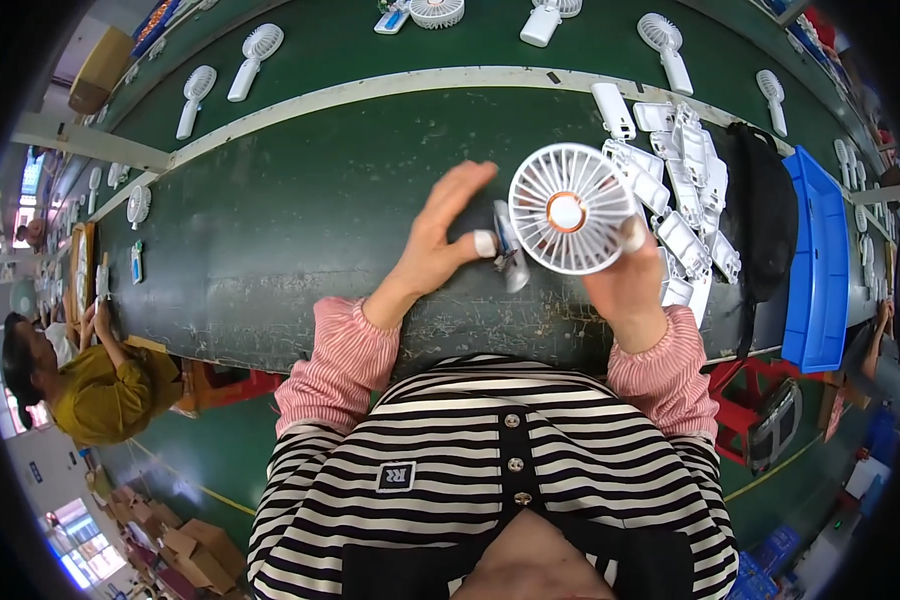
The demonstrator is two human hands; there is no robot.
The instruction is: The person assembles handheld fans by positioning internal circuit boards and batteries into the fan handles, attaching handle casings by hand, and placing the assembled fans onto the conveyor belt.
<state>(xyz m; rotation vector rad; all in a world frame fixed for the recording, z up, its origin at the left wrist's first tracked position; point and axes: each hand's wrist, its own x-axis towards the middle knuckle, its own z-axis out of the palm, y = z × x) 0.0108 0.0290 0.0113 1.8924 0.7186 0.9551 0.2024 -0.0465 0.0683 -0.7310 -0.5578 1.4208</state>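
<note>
In my right hand (633, 285) is a small white handheld fan (568, 208). Its round grille faces up, with a copper-coloured ring around the white hub. My right thumb, its tip wrapped in white, presses on the grille's rim, while the other fingers are hidden. At the left of the grille shows a blurred, opened handle part (511, 250) with something blue in it. My left hand (432, 245) is spread beside that part, its white-wrapped thumb close to it. Whether the thumb touches it I cannot tell.
White plastic handle shells (685, 190) are heaped right of the fan. Past them lie a black bag (765, 215) and a blue bin (815, 270). Several fans, one of them a white fan (260, 45), lie on the green belt (345, 50). A co-worker (90, 385) sits at the left.
</note>
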